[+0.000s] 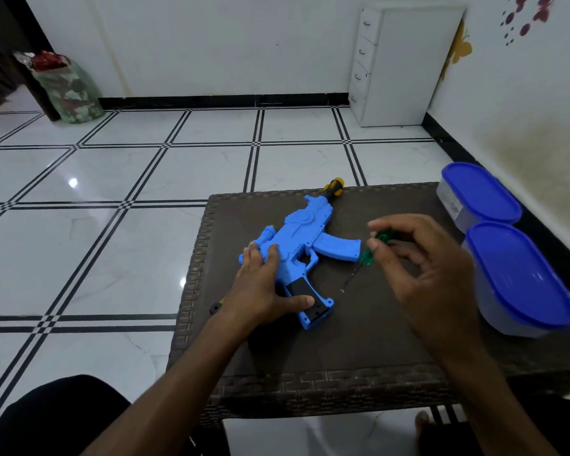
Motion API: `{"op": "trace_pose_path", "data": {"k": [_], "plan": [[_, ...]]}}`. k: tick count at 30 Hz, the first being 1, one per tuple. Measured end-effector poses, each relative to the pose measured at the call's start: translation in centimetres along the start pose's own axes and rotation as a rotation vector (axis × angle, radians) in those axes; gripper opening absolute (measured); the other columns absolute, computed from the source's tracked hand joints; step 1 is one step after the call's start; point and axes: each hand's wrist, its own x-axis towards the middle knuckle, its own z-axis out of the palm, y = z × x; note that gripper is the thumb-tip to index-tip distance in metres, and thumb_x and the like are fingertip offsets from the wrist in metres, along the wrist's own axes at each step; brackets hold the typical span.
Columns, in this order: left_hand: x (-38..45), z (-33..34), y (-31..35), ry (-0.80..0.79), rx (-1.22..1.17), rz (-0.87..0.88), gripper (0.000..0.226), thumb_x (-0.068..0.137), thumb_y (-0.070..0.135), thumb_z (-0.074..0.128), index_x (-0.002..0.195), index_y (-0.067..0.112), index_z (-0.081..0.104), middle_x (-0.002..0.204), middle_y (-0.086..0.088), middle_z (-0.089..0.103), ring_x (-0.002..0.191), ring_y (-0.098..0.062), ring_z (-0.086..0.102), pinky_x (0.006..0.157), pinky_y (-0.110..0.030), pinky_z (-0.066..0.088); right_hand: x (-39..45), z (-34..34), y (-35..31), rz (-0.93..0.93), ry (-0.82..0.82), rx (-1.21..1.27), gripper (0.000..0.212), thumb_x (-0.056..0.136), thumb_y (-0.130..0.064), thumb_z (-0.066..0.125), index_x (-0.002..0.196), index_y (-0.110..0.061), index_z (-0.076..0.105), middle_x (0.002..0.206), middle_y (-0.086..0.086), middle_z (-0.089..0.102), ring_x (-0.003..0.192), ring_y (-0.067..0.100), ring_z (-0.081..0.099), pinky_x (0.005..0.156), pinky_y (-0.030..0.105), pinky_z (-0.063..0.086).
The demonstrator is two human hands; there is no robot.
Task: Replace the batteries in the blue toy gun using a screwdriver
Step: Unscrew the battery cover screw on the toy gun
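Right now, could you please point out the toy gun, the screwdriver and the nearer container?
toy gun [297, 235]: head view, on its blue body.
screwdriver [366, 257]: head view, on its green handle.
nearer container [517, 274]: head view, on its blue lid.

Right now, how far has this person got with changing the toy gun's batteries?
Early days, it seems. The blue toy gun lies flat on the dark table, pinned by the left hand. The right hand holds a green-handled screwdriver beside the gun, its tip not yet on it. No loose batteries, screws or removed cover are visible. Unscrewing, swapping batteries and closing up all appear to remain.
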Motion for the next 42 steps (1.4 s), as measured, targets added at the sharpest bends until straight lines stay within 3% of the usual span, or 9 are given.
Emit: {"op": "trace_pose_path", "data": {"k": [6, 10, 18, 24, 26, 28, 34, 42], "plan": [[0.2, 0.2, -0.2, 0.013, 0.008, 0.002, 0.120, 0.072, 0.063, 0.070, 0.155, 0.019, -0.005, 0.159, -0.013, -0.025, 0.146, -0.027, -0.023, 0.119, -0.039, 0.002, 0.0, -1.3, 3.9, 0.119, 0.193, -0.130, 0.021, 0.090, -0.005, 0.068, 0.107, -0.017, 0.065, 0.107, 0.005, 0.067, 0.095, 0.010, 0.068, 0.080, 0.014, 0.055], [0.2, 0.2, -0.2, 0.013, 0.017, 0.000, 0.120, 0.072, 0.064, 0.070, 0.155, 0.019, -0.004, 0.159, -0.013, -0.024, 0.146, -0.027, -0.022, 0.120, -0.040, 0.003, -0.4, -1.4, 6.2, 0.195, 0.233, -0.198, 0.019, 0.089, -0.005, 0.069, 0.106, -0.013, 0.067, 0.104, 0.003, 0.067, 0.093, 0.008, 0.067, 0.079, 0.021, 0.058], [0.2, 0.0, 0.0, 0.008, 0.010, -0.012, 0.120, 0.072, 0.062, 0.071, 0.156, 0.019, -0.005, 0.159, -0.012, -0.024, 0.147, -0.027, -0.022, 0.120, -0.041, 0.004, -0.7, -1.6, 7.1, 0.172, 0.294, -0.306, 0.018, 0.087, -0.003, 0.070, 0.104, -0.009, 0.066, 0.103, 0.002, 0.065, 0.090, 0.006, 0.063, 0.075, 0.011, 0.054], [-0.1, -0.2, 0.3, 0.005, 0.008, -0.024, 0.120, 0.073, 0.062, 0.071, 0.156, 0.020, -0.005, 0.159, -0.010, -0.023, 0.147, -0.025, -0.020, 0.119, -0.041, 0.007, -1.5, -1.6, 7.4, 0.100, 0.197, -0.453, 0.020, 0.084, 0.001, 0.072, 0.100, -0.011, 0.067, 0.101, 0.002, 0.064, 0.089, 0.010, 0.061, 0.076, 0.017, 0.053], [-0.2, -0.2, 0.4, 0.009, 0.022, -0.028, 0.119, 0.073, 0.062, 0.070, 0.156, 0.020, -0.005, 0.160, -0.010, -0.022, 0.148, -0.025, -0.018, 0.119, -0.040, 0.008, -1.9, -1.5, 7.7, 0.102, 0.152, -0.506, 0.019, 0.084, 0.001, 0.071, 0.099, -0.011, 0.068, 0.101, 0.002, 0.063, 0.090, 0.007, 0.058, 0.076, 0.012, 0.048], [-0.3, -0.2, 0.4, 0.022, 0.026, -0.034, 0.119, 0.073, 0.063, 0.070, 0.156, 0.020, -0.004, 0.160, -0.010, -0.021, 0.148, -0.025, -0.018, 0.119, -0.040, 0.009, -2.4, -1.4, 8.1, 0.154, 0.104, -0.553, 0.018, 0.085, 0.001, 0.069, 0.098, -0.011, 0.069, 0.102, 0.002, 0.062, 0.090, 0.006, 0.055, 0.075, 0.008, 0.041], [-1.2, 0.0, 0.3, 0.059, 0.025, -0.079, 0.120, 0.071, 0.066, 0.069, 0.156, 0.018, -0.001, 0.161, -0.010, -0.017, 0.148, -0.024, -0.017, 0.119, -0.042, 0.014, -3.6, -1.7, 9.7, 0.431, -0.090, -0.732, 0.023, 0.091, -0.005, 0.062, 0.110, -0.017, 0.070, 0.115, 0.000, 0.054, 0.103, 0.012, 0.053, 0.085, 0.021, 0.049], [-3.3, 0.6, 0.6, 0.123, 0.097, -0.136, 0.117, 0.071, 0.075, 0.061, 0.156, 0.018, 0.004, 0.162, -0.014, -0.006, 0.149, -0.027, -0.009, 0.117, -0.043, 0.021, -3.9, -2.3, 9.0, 0.490, -0.163, -0.732, 0.021, 0.094, -0.019, 0.061, 0.115, -0.018, 0.067, 0.121, 0.002, 0.051, 0.108, 0.012, 0.049, 0.087, 0.017, 0.041]]}}
